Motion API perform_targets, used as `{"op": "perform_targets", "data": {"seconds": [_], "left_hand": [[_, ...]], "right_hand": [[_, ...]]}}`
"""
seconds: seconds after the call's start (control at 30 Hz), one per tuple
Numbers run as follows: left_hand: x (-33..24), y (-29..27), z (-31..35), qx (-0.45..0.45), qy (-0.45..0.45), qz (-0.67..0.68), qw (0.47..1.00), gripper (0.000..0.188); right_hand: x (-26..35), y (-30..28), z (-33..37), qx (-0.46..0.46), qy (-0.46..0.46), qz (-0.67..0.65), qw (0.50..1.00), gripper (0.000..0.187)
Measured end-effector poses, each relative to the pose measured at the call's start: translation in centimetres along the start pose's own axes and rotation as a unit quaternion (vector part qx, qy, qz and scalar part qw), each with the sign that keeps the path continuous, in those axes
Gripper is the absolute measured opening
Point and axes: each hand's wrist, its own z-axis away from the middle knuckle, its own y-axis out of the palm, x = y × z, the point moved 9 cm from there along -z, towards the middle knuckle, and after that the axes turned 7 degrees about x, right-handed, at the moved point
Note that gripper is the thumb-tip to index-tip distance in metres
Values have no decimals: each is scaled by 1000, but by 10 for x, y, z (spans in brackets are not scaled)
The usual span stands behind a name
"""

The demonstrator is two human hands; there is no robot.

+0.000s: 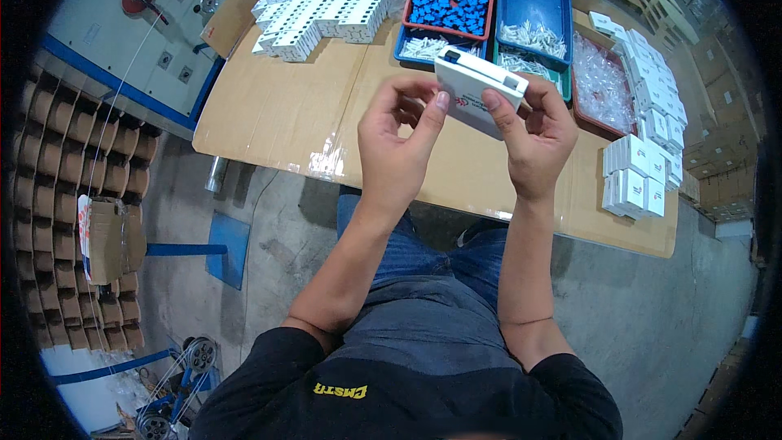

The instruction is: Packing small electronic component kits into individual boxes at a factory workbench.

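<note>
Both hands hold up one flat white plastic case (pixel 474 96) above the near part of the cardboard-covered table (pixel 318 126). Its narrow top edge, with dark slots near each end, faces up, and some red and dark print shows on its broad side. My left hand (pixel 397 129) pinches the left end between thumb and fingers. At the right end, my right hand (pixel 538 132) grips it with the thumb on the near face and the fingers behind. The case's far face is hidden.
Behind the case stand a red tray of small blue parts (pixel 450 2), a blue tray of white pieces (pixel 533 8) and a red tray of clear bags (pixel 603 85). White cases are stacked at the far left (pixel 334 4), white boxes on the right (pixel 639 175).
</note>
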Motion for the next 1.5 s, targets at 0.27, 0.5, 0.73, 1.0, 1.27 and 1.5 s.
{"op": "perform_targets", "data": {"seconds": [0.27,0.5,0.73,1.0,1.27,1.5], "left_hand": [[-4,-10,-11,63,56,55,995,50],[-7,-11,-7,141,76,125,979,47],[-8,-12,-10,162,77,168,969,45],[-2,-7,-3,105,13,115,988,46],[-2,-9,1,127,17,10,992,37],[-10,-3,2,165,94,-34,981,35]], "right_hand": [[11,9,1,77,-8,-73,994,34],[10,15,-1,144,-81,-57,985,37],[15,20,-5,162,-67,4,984,42],[-33,19,7,144,102,-106,979,40],[9,32,-3,166,-31,103,980,37],[7,34,1,157,-62,27,985,36]]}}
